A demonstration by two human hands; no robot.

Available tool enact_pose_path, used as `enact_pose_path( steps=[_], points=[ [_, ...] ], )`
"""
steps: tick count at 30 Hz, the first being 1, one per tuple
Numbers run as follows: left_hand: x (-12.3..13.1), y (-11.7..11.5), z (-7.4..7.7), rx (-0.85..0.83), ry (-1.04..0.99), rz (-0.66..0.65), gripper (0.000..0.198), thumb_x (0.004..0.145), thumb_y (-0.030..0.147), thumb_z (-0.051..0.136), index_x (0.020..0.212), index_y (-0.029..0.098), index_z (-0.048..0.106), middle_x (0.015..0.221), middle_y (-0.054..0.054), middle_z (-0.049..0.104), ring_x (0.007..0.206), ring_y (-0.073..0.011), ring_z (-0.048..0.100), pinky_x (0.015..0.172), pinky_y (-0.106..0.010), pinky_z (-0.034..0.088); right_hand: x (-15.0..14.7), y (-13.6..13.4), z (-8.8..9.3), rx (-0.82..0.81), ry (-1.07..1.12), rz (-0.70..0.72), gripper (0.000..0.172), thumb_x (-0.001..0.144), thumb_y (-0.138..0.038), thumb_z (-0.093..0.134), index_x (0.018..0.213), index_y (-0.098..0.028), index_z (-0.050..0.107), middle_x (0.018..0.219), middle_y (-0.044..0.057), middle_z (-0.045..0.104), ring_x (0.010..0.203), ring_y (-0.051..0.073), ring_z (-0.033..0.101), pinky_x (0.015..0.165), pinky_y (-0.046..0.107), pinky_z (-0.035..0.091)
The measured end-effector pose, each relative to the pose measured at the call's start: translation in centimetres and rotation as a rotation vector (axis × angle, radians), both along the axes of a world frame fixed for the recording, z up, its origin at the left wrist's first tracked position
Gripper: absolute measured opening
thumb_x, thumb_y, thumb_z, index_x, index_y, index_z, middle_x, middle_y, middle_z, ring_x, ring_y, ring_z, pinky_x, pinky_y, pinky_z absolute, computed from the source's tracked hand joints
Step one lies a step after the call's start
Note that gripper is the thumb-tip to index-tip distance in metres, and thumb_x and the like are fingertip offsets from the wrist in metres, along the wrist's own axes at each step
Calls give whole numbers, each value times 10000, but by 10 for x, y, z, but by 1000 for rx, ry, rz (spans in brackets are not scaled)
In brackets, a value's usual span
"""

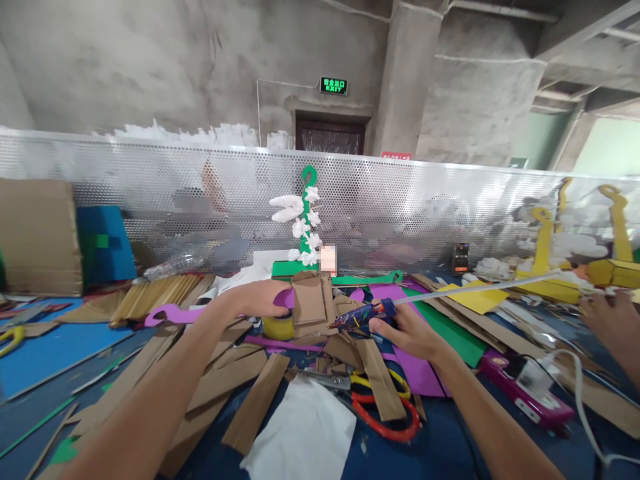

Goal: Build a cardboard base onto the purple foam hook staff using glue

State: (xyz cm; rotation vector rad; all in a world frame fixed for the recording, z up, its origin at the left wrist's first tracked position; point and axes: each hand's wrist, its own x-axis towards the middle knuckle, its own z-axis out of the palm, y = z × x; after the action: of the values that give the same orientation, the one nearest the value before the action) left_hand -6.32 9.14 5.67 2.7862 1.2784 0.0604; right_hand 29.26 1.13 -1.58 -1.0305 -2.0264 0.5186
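My left hand [265,298] is closed at the left edge of a small brown cardboard box [309,303], its fingertips partly hidden. A bit of purple sheet [284,300] shows at those fingers. My right hand [407,329] is wrapped round a dark blue patterned hot glue gun [363,318], whose nozzle points left at the box's lower right edge. A long whitish glue stick [475,288] runs out of the gun's back to the right. Beneath my left hand is a yellow roll of tape [279,327]. Behind the box stands a green hooked post [306,227] with white flowers.
Red-handled scissors [385,423] and a white sheet [303,427] lie in front, among cardboard strips [255,403]. A magenta power strip [527,393], a phone [461,259] and another person's hand [615,330] are at right. A perforated metal screen [225,173] borders the back.
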Motion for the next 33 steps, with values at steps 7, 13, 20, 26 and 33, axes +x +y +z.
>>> enact_pose_path(
  steps=[7, 13, 20, 26, 33],
  points=[
    [2, -4, 2, -4, -7, 9, 373, 821, 414, 640, 1133, 211, 651, 1197, -98, 736, 1050, -298, 692, 886, -341, 497, 1, 2, -3, -78, 32, 104, 442, 919, -591, 613, 981, -162, 700, 836, 57, 673, 777, 212, 621, 690, 292, 544],
    [1, -2, 0, -14, -12, 3, 399, 829, 430, 633, 1151, 194, 650, 1205, -105, 733, 1077, -304, 683, 904, -347, 495, 4, 10, -16, -65, 49, 27, 454, 897, -622, 628, 919, -170, 667, 812, 45, 646, 779, 205, 610, 689, 285, 541],
    [0, -1, 0, -16, -20, -12, 388, 819, 415, 637, 1147, 210, 650, 1208, -100, 735, 1044, -295, 693, 888, -346, 504, -2, 5, -9, -111, 70, 49, 466, 906, -624, 606, 857, -163, 651, 748, 29, 595, 704, 176, 567, 619, 264, 513],
    [3, -3, 0, -11, -22, -2, 378, 823, 432, 632, 1123, 204, 657, 1177, -106, 741, 1037, -299, 691, 888, -351, 502, -6, 4, -7, -55, 58, 15, 453, 912, -604, 602, 832, -162, 664, 729, 32, 589, 698, 180, 557, 601, 262, 501],
    [2, -3, 2, -10, -8, -14, 368, 819, 399, 637, 1129, 201, 649, 1184, -112, 737, 1036, -297, 686, 887, -355, 498, -5, 7, -10, -34, 38, 28, 448, 918, -603, 594, 849, -169, 681, 743, 30, 618, 704, 189, 591, 621, 274, 526]
  ],
)
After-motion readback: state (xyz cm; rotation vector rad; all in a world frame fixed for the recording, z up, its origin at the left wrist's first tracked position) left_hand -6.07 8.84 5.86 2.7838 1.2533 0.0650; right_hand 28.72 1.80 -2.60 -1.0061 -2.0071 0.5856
